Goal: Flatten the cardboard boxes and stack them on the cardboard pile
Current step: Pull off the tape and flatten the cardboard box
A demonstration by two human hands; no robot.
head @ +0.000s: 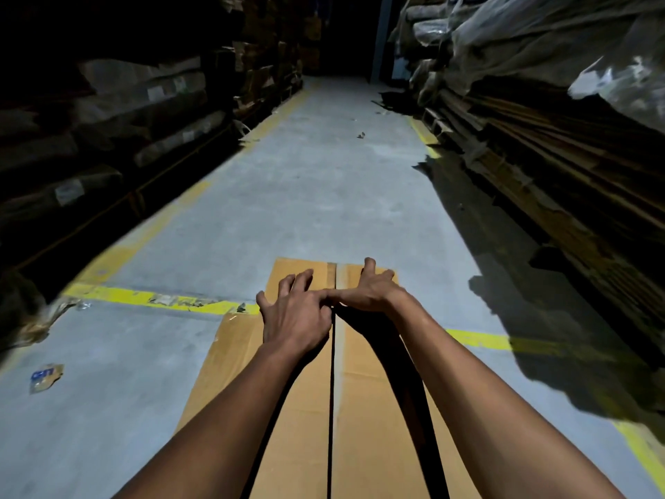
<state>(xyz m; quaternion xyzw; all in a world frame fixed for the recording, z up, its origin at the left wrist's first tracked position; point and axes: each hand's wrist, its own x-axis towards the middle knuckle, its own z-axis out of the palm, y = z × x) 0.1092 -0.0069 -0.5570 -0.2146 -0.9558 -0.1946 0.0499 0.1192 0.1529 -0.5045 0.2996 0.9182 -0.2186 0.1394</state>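
A long brown cardboard box (pixel 298 408) lies on the concrete floor right in front of me, its two top flaps meeting at a dark seam down the middle. My left hand (pixel 293 315) rests on the left flap with its fingers spread and bent. On the right flap, my right hand (pixel 367 289) presses down, its fingertips reaching the box's far edge. The left index finger and the right thumb touch over the seam. A tall pile of flattened cardboard (pixel 561 181) runs along the right side of the aisle.
Dark stacks of bundled cardboard (pixel 118 120) line the left side. Yellow floor lines (pixel 144 297) cross under the box and edge the aisle. A scrap of packaging (pixel 45 378) lies at the lower left, and plastic-wrapped bundles (pixel 539 41) top the right pile.
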